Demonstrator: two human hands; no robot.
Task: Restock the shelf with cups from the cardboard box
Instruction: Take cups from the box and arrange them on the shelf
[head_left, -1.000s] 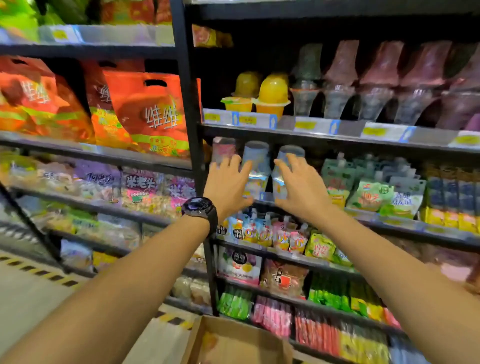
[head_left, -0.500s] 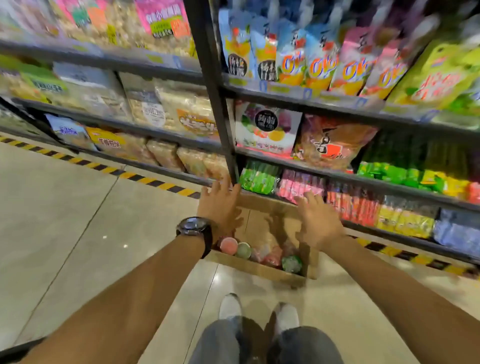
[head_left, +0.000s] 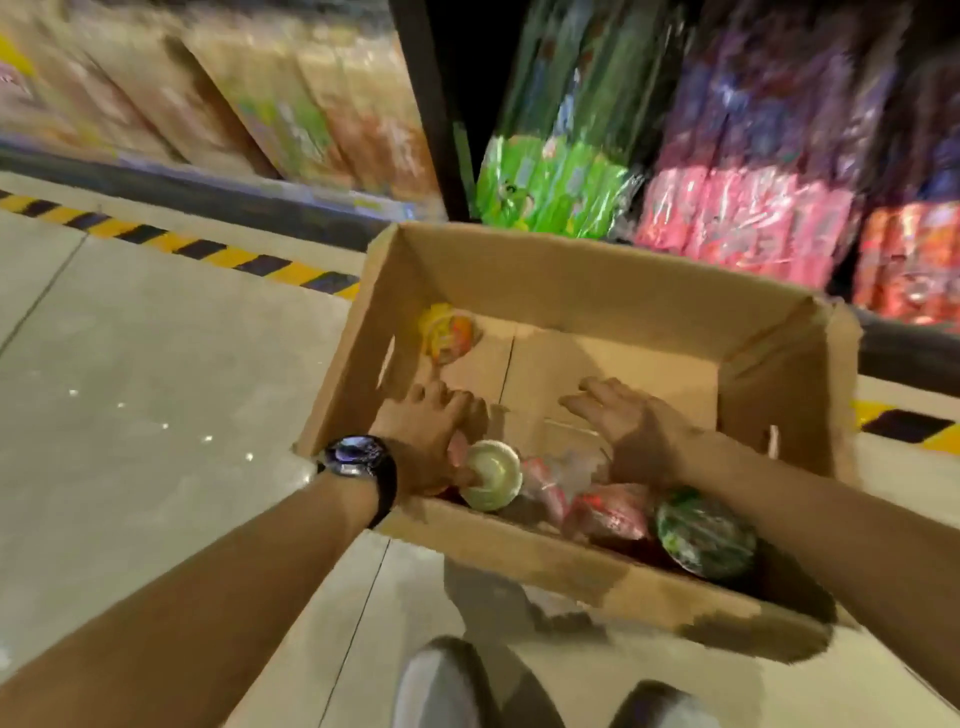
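Several blurred cups are seen clustered at the near wall of the cardboard box (head_left: 582, 275) on the floor: a pale-lidded cup (head_left: 492, 474), red ones (head_left: 608, 512), a green one (head_left: 704, 532). The left hand (head_left: 434, 436) is spread beside the pale cup, the right hand (head_left: 631, 423) is spread above; neither grip is closed. Most of the box floor is left bare.

I see the cardboard box (head_left: 582, 280) on the floor, right against the bottom shelf (head_left: 311, 200). Both my hands are down inside it. My left hand (head_left: 431, 431), with a black watch (head_left: 358, 457) on its wrist, lies against a pale-lidded cup (head_left: 491, 475) at the box's near wall; I can't tell through the blur whether the fingers have closed on it. My right hand (head_left: 628, 426) hovers spread above the box's near right part, over red-wrapped cups (head_left: 608, 512). A green cup (head_left: 704, 532) sits in the near right corner, a yellow cup (head_left: 447, 332) at the far left.
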